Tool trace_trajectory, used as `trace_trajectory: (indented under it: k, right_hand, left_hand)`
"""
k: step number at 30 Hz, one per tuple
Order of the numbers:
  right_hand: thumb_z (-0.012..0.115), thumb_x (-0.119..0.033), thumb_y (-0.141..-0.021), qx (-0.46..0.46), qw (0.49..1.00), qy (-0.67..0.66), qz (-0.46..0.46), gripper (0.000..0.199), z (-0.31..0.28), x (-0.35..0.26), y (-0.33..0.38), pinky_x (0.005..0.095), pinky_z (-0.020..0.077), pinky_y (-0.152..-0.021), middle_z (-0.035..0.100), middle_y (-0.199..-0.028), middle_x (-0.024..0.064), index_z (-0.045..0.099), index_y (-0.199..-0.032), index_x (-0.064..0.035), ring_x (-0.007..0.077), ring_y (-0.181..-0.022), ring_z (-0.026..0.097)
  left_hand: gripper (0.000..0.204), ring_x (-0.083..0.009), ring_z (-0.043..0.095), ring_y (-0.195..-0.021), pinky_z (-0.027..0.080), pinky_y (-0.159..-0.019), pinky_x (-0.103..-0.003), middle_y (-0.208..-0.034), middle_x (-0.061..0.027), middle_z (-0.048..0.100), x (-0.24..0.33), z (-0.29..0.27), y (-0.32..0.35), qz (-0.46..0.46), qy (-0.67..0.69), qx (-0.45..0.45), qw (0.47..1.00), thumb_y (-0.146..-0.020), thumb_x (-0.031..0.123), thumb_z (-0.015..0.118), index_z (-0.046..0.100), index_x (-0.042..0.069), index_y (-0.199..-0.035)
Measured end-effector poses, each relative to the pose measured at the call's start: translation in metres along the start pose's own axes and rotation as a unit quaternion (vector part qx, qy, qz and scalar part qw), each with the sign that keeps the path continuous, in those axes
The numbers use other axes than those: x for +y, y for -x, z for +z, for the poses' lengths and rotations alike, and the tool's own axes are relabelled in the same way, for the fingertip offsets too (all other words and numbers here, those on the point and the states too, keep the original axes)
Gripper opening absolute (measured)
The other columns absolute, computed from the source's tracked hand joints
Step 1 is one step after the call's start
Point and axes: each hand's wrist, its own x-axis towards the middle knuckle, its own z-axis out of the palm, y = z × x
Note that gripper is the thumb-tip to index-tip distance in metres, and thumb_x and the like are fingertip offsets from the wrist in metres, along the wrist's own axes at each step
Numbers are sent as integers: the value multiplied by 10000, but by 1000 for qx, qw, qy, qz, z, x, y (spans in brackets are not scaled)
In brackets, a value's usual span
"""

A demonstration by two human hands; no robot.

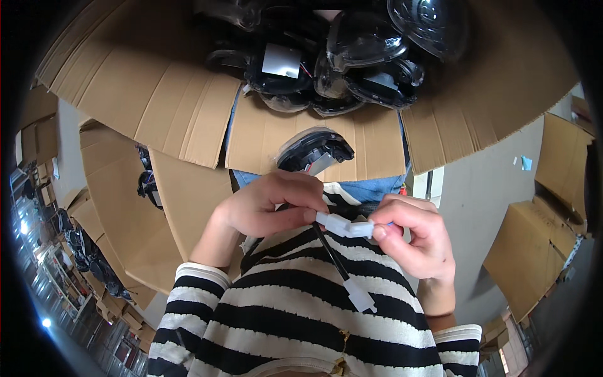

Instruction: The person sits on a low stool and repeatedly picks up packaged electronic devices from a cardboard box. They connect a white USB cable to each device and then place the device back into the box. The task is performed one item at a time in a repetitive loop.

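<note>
My left hand (267, 204) pinches a white plastic connector (333, 222) between thumb and fingers, close to my chest. My right hand (414, 235) pinches a second white connector (361, 229), and the two meet end to end between my hands. A black cable (331, 254) hangs from them down over my striped top and ends in another white plug (361, 295). Just above my left hand lies a black lamp housing (314, 151) with a clear rim, resting on a cardboard flap.
An open cardboard box (157, 94) in front of me holds several black lamp housings with clear lenses (352, 56). More cardboard boxes stand at left (119, 207) and at right (534, 245). Grey floor (477, 195) shows at right.
</note>
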Motion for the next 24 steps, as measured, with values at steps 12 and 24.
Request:
trace_trajectory:
  k: [12,24]
  right_hand:
    - [572,-17,-696,91,972,215,-20,52,11,-5,6,332,392,-489,495,-609,79,520,-699,-21,241,-521,485]
    - [557,-29,-717,57,978,201,5,26,18,8,5,332,389,-501,490,-610,93,534,-712,-18,255,-538,478]
  left_hand:
    - [108,-228,480,-623,368,-595,-300,-667,-94,506,-5,9,7,-52,-57,-6,997,-811,65,475,568,11,-802]
    - [123,-179,458,-608,361,-566,-270,-686,-85,501,-15,16,11,-72,-20,-4,997,-842,88,457,560,20,-848]
